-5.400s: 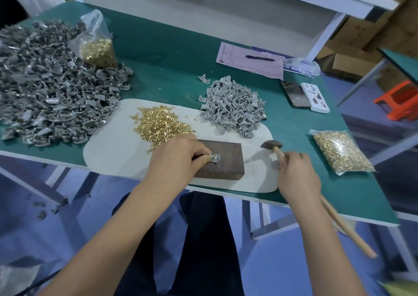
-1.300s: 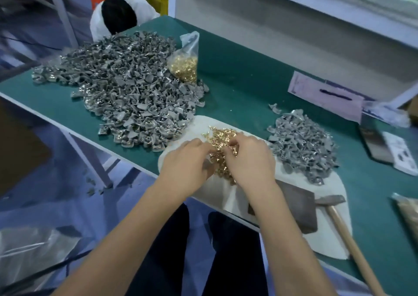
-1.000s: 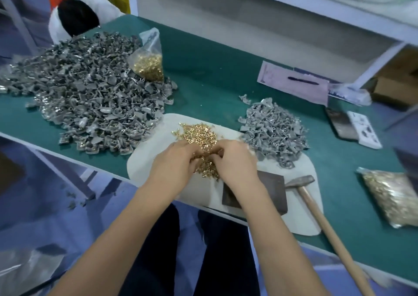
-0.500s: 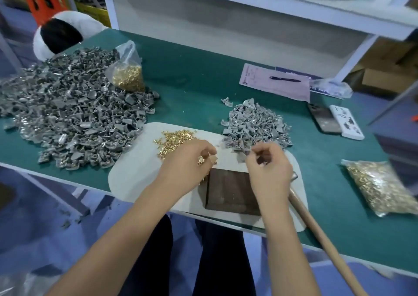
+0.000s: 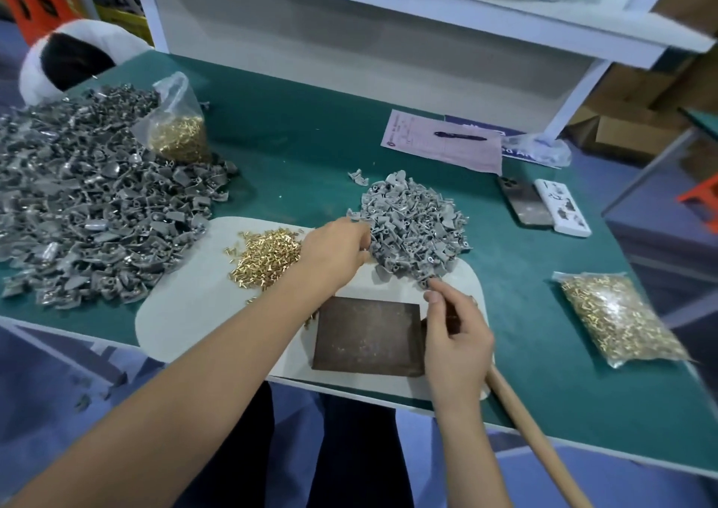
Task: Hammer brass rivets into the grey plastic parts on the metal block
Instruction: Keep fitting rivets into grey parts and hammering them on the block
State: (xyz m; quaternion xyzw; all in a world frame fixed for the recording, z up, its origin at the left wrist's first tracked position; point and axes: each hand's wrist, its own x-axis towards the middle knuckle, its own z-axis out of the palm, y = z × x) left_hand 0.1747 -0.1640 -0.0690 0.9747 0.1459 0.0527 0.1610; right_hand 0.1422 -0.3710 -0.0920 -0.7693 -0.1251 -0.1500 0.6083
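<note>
L hand moved to grey parts pile, fingers curled in; R hand pinching, contents unclear; green bench.

Hammer handle end cut off, head hidden.

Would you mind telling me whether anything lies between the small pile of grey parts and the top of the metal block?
Nothing visible does. The metal block has a bare top, and only white mat separates it from the grey parts pile. The left hand reaches into that pile; the right hand sits beside the block.

green table, white mat, grey parts
</note>
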